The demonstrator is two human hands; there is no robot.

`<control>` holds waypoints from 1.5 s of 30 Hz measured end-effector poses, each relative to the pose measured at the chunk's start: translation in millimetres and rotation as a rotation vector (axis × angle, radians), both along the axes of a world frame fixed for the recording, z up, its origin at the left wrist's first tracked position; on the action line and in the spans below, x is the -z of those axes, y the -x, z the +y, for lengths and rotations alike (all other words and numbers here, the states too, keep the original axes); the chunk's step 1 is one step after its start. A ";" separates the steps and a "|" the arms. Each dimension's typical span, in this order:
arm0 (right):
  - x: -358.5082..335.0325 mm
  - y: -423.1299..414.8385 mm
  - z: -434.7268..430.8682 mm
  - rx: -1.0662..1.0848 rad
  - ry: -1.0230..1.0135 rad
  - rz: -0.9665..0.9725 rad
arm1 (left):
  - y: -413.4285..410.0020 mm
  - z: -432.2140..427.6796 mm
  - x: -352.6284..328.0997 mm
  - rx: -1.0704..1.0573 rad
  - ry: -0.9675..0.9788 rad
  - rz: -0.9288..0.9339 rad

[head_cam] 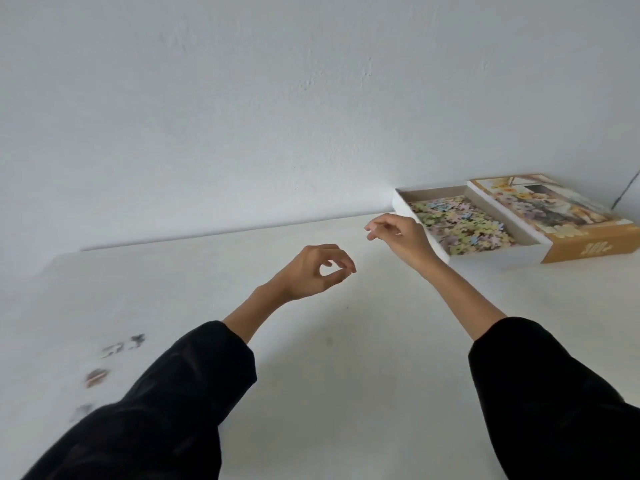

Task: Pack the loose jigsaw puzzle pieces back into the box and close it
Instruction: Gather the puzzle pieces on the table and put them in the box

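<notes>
The open white box tray (pixel 530 233) sits at the table's far right against the wall, with a heap of pastel puzzle pieces (pixel 460 223) inside. Its picture lid (pixel 561 216) lies face up just right of the tray. A few loose pieces (pixel 124 344) lie blurred on the table at the near left, with another piece (pixel 96 375) below them. My left hand (pixel 311 271) hovers over the middle of the table, thumb and fingertips pinched into a ring with nothing visible in them. My right hand (pixel 398 233) hangs at the tray's near-left corner, fingers loosely curled and apart, nothing seen in it.
The white table (pixel 346 358) runs back to a plain white wall (pixel 277 98). My black sleeves (pixel 156 410) cover both forearms at the bottom of the view. A dark cord (pixel 623 192) hangs at the far right behind the lid.
</notes>
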State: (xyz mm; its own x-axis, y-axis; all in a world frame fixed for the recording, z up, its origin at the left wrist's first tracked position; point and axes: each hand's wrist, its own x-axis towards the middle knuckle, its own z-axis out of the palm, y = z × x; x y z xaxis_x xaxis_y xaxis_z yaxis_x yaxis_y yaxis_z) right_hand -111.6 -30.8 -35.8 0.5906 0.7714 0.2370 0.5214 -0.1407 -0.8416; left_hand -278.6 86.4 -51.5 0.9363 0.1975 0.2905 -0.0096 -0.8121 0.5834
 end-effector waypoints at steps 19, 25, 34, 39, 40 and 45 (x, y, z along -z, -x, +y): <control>70.4 275.1 68.2 -0.249 0.151 -0.072 | 305.9 96.9 16.7 -0.277 0.012 0.137; 82.8 279.5 53.0 -0.219 0.229 -0.247 | 353.9 96.9 37.5 -0.257 0.023 0.209; 91.6 275.9 51.9 -0.080 0.102 -0.296 | 365.0 99.7 48.2 -0.298 0.110 0.184; 92.2 272.0 53.9 -0.074 0.045 -0.249 | 361.5 96.3 47.1 -0.314 0.109 0.138; 91.3 271.6 53.6 -0.090 0.026 -0.252 | 360.8 96.1 46.0 -0.311 0.092 0.142; 83.9 279.3 49.5 -0.124 -0.107 -0.223 | 358.3 99.2 43.3 -0.288 0.027 0.165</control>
